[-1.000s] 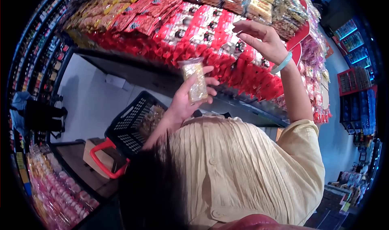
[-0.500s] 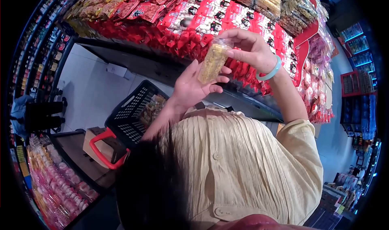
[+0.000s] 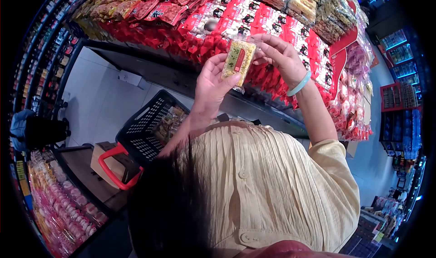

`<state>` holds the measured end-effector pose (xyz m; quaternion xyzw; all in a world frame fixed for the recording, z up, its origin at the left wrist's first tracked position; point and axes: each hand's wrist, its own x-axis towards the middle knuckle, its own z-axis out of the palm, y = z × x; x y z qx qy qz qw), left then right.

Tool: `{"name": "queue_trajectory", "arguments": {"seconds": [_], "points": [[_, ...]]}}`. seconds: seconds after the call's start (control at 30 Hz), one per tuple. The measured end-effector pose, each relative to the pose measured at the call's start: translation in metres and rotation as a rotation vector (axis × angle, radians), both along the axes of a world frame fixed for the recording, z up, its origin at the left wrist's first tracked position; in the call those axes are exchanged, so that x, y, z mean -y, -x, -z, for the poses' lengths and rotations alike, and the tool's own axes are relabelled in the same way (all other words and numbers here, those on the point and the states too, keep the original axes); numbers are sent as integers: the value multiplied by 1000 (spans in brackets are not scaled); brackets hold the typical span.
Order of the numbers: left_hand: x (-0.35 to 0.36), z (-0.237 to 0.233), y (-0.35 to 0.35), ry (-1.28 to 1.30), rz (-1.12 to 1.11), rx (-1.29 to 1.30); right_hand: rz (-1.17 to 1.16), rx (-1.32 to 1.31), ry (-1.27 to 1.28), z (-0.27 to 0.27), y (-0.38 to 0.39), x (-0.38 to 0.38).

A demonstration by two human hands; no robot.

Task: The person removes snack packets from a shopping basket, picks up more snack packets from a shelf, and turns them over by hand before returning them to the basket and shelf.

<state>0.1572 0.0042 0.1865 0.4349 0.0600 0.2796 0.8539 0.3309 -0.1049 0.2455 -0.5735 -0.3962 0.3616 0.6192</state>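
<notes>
A clear-wrapped snack bar (image 3: 245, 71), yellow and grainy with a green-and-red label facing me, is held upright and slightly tilted. My left hand (image 3: 210, 86) grips it at its lower left, thumb on the front and fingers behind. At the bar's upper right edge is my right hand (image 3: 286, 60), fingers bent and apart, the fingertips close to or touching the wrapper. A pale green bangle (image 3: 301, 84) circles the right wrist. Just beyond the hands lie red-and-white snack bags (image 3: 231, 19) in stacked rows.
A dark shopping basket (image 3: 136, 130) with a red handle (image 3: 106, 167) stands at my left, holding several wrapped snacks (image 3: 170, 124). Red packets (image 3: 159, 12) and wrapped bars (image 3: 302, 5) fill the display. Pink packages (image 3: 68, 208) lie at lower left. A person (image 3: 38, 128) stands at far left.
The snack bar has been turned so its label faces me. My left hand has closed on it with the thumb in front, while my right hand has loosened from its top.
</notes>
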Motion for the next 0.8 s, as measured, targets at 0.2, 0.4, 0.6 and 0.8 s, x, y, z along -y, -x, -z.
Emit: {"name": "queue_trajectory", "arguments": {"seconds": [0.2, 0.4, 0.6, 0.8], "points": [[0, 0, -2, -26, -18, -25, 4, -52, 43, 6, 4, 0], [-1, 6, -3, -74, -10, -99, -48, -104, 61, 3, 6, -1], [-2, -3, 2, 15, 31, -143, -82, 218, -30, 6, 2, 2], [-11, -5, 7, -30, 190, -213, -153, 768, -119, -28, -4, 23]]}}
